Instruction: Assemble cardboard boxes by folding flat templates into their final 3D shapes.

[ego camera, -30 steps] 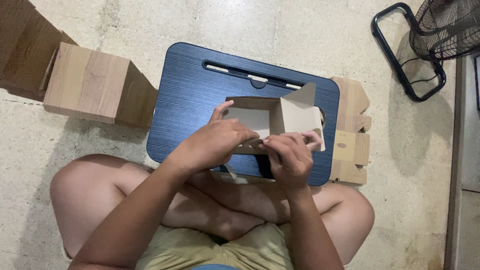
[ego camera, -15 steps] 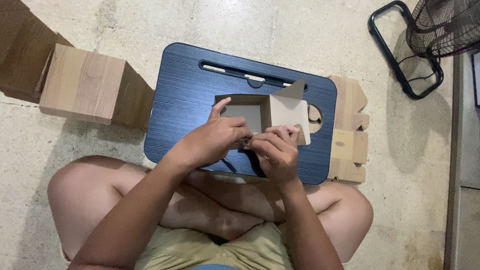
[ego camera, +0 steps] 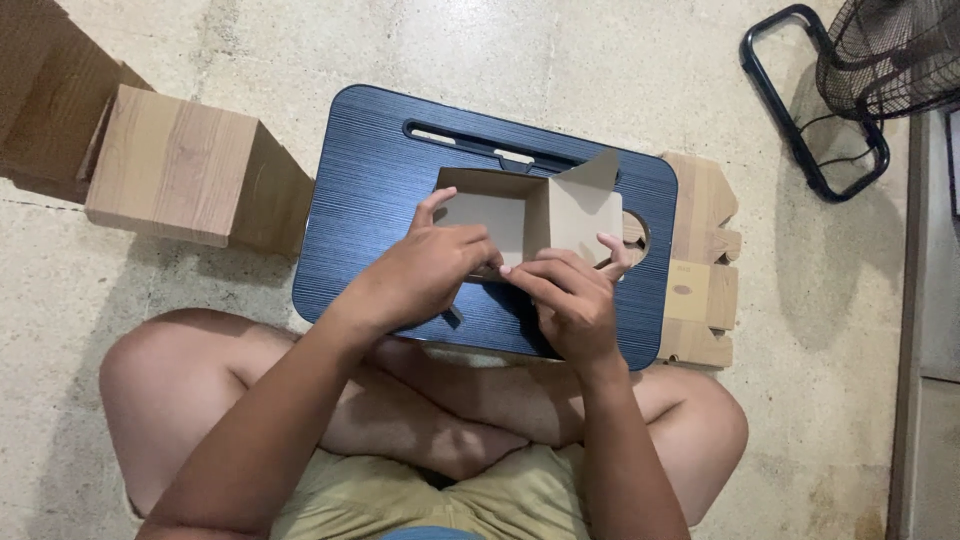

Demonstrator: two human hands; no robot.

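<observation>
The person is sitting cross-legged on the concrete floor (ego camera: 150,480), and both hands are working on a small cardboard box (ego camera: 520,215) that is resting on the dark blue lap counter (ego camera: 370,210) just in front of the knees. The left hand (ego camera: 425,275) is curling over the near wall of the box, with the thumb reaching up along the left side and the fingers closed on the near edge. The right hand (ego camera: 570,295) is pinching the same near edge from the right, its fingers bent and partly closed on the cardboard. To my judgement, the step in hand is the folding or tucking of the near flap, and the next move is calling for firm pressure along the crease while the other walls are kept upright. The box is looking half formed: plain brown, open on top, with a pale inner floor and one big flap (ego camera: 585,205) standing up at the right side. Just beyond the right edge of the counter, flat wood-patterned cardboard blanks (ego camera: 700,290) are lying on the floor. Well apart to the left, a finished wood-patterned box (ego camera: 180,180) is standing, and far at the upper right a black fan (ego camera: 890,50) is partly showing.
</observation>
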